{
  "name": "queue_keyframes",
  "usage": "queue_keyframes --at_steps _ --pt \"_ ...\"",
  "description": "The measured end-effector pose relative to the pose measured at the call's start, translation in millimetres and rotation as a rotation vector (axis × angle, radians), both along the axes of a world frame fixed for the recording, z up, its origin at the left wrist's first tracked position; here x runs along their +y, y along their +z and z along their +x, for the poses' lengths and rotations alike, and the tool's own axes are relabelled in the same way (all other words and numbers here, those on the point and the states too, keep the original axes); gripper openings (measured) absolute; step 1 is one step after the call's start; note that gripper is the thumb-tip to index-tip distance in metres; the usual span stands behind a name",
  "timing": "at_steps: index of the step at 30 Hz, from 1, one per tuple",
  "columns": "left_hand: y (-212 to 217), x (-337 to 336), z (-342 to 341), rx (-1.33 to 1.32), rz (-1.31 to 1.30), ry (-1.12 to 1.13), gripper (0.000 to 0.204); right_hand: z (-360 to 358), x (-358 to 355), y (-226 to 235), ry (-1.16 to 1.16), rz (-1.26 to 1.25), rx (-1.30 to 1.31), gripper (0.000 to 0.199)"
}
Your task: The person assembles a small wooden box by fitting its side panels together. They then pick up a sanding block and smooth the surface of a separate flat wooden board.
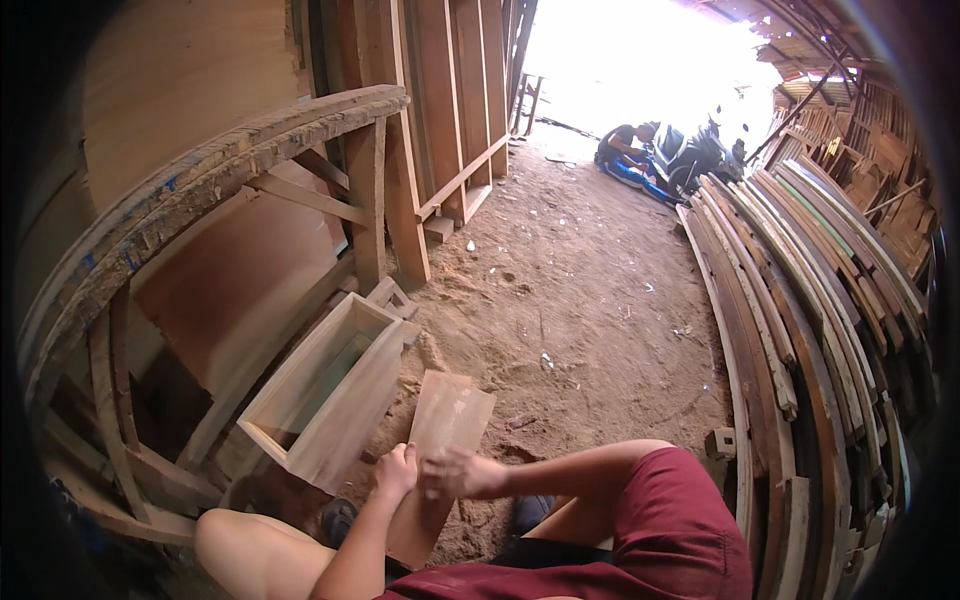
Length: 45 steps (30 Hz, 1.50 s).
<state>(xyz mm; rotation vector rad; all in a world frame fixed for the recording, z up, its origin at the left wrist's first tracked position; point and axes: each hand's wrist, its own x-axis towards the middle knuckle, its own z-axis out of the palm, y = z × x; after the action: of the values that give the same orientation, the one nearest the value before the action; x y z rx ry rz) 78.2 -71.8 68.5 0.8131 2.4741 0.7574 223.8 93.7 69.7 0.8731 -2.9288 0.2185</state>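
The left hand (397, 466) is gripping a wooden board (452, 408), the blurred right hand (466, 475) is lying over it, an open-topped wooden box (350, 420) is standing alongside, and a person (622, 147) is hunching by a motorcycle (692, 158).

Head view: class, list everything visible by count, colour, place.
Wooden board: one, light brown, between the knees
Open box: one, pale wood, left of board
Bench: one, brown, left
Upright panels: several, brown, upper left
Plywood sheet: one, tan, upper left
Planks: many, mostly brown, right
Motorbike: one, dark, far end
Person: one, dark top, beside motorbike
Sandy ground: one, brown, centre
Shorts: one pair, maroon, lower edge
Footwear: two, dark, either side of board
Legs: two, bare, lower edge
Left hand: one, bare, on board's left edge
Right hand: one, blurred, over board
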Motion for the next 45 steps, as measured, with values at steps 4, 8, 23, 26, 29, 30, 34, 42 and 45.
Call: queue_keyframes --at_steps 4,8,23,26,29,30,34,42,45 --pt "-8 11 4 0.015 0.038 -0.035 0.053 -9 53 -46 -0.048 -0.112 -0.162 0.05" --pt "-7 3 1 0.016 0.039 0.002 0.052 -28 88 18 -0.508 0.036 -0.074 0.051" --pt "0 2 1 0.004 0.002 -0.011 0.053 -33 91 25 -0.572 0.129 -0.014 0.053" --pt "1 6 0 -0.008 0.002 -0.019 0.053 -19 49 7 -0.414 0.279 -0.127 0.054" --pt "2 1 0 -0.011 -0.016 0.004 0.052 -1 -8 4 0.031 0.005 -0.139 0.049" --pt "4 3 2 -0.013 -0.021 0.006 0.052 3 -8 0 0.108 -0.022 -0.067 0.046" --pt "1 10 3 -0.011 0.051 -0.031 0.051 -23 79 -35 -0.192 -0.017 0.104 0.044" --pt "1 4 2 -0.004 0.006 0.008 0.052 -6 10 -6 -0.032 0.035 -0.043 0.049" --pt "-1 -2 -2 0.005 0.012 0.014 0.052 3 -11 2 0.241 -0.177 0.016 0.042"
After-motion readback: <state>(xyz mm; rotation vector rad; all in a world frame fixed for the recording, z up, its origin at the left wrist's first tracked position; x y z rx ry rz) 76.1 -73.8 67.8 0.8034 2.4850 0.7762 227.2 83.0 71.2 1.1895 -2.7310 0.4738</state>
